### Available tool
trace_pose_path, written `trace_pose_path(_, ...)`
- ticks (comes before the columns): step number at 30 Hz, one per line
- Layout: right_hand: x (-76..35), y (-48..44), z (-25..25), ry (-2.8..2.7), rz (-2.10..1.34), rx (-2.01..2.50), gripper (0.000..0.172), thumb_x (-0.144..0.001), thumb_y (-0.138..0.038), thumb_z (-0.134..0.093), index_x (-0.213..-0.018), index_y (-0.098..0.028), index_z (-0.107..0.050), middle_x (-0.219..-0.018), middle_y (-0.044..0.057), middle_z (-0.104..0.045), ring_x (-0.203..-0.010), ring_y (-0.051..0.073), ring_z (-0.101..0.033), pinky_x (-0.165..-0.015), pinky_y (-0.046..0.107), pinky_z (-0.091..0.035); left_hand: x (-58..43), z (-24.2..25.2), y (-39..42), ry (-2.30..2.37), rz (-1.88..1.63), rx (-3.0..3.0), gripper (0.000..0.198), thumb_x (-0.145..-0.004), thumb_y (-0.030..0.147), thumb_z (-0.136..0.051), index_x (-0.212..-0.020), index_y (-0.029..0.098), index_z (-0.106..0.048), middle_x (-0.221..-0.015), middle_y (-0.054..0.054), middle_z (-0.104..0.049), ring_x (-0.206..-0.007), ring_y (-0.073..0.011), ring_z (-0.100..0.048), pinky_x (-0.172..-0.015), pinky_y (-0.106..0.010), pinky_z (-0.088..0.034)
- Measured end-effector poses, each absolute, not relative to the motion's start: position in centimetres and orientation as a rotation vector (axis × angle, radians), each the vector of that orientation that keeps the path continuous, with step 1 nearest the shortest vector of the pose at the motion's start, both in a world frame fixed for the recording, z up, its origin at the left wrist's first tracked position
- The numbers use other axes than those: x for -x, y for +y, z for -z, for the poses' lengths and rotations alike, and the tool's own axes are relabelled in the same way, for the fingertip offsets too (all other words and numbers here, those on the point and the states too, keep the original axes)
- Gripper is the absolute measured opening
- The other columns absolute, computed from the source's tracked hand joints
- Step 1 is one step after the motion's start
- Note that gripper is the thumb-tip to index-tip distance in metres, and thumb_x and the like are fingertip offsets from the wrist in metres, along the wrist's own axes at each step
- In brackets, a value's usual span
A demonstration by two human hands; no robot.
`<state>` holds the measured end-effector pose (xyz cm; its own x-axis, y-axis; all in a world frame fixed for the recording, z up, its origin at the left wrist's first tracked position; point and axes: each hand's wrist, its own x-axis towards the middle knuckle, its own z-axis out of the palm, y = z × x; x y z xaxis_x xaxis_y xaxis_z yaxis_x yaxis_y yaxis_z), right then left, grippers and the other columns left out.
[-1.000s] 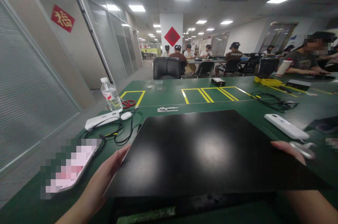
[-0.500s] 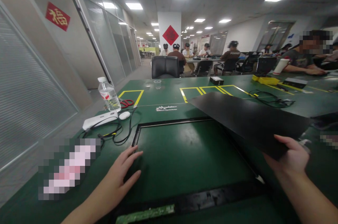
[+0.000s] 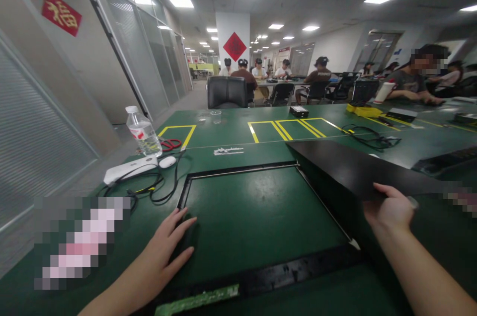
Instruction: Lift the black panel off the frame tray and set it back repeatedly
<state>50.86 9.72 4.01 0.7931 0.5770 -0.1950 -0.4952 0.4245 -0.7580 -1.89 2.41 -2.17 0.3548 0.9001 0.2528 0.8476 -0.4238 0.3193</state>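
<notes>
My right hand grips the near edge of a thin black panel, thumb on top and fingers underneath. The panel is tilted above the table, to the right of a black rectangular frame. My left hand rests on the frame's left side with its fingers spread. Through the middle of the frame the green tabletop shows. A green circuit board strip lies on the frame's wide near bar. White material sticks out at the frame's near right corner.
To the left are a water bottle, red-handled scissors, a white box, a mouse and black cables. White scraps lie beyond the frame. Further off are a plastic cup and a yellow tray. People sit at the back.
The black panel has moved right and lower, away from the frame, uncovering its far right corner and right side. My left hand stays at the frame. The view has shifted slightly.
</notes>
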Motion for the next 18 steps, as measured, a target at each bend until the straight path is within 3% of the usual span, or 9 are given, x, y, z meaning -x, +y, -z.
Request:
trace_pose_path(7,-51.4,10.3,-3.0,-0.039,-0.724,0.978,0.017,-0.061,-0.002,-0.052,-0.067,-0.018,-0.055,-0.073,-0.001,-0.061,-0.063,0.011,-0.06,-0.068,0.025,-0.058,1.6,2.1,2.3,1.613,-0.544,-2.496,0.046,-0.096,0.037,-0.048,-0.142,0.033,-0.05,-0.158,-0.008,-0.041,-0.147,-0.0355,-0.027,-0.109,-0.06,-0.035)
trace_pose_path(18,-51.5,10.3,-2.7,-0.021,-0.764,0.992,0.017,-0.061,-0.001,-0.053,-0.064,-0.018,-0.055,-0.076,0.0,-0.066,-0.06,0.013,-0.061,-0.064,0.026,-0.059,1.2,1.4,2.2,1.581,-0.564,-2.489,0.046,-0.094,0.037,-0.052,-0.139,0.033,-0.054,-0.153,-0.009,-0.049,-0.145,-0.0376,-0.03,-0.107,-0.06,-0.038)
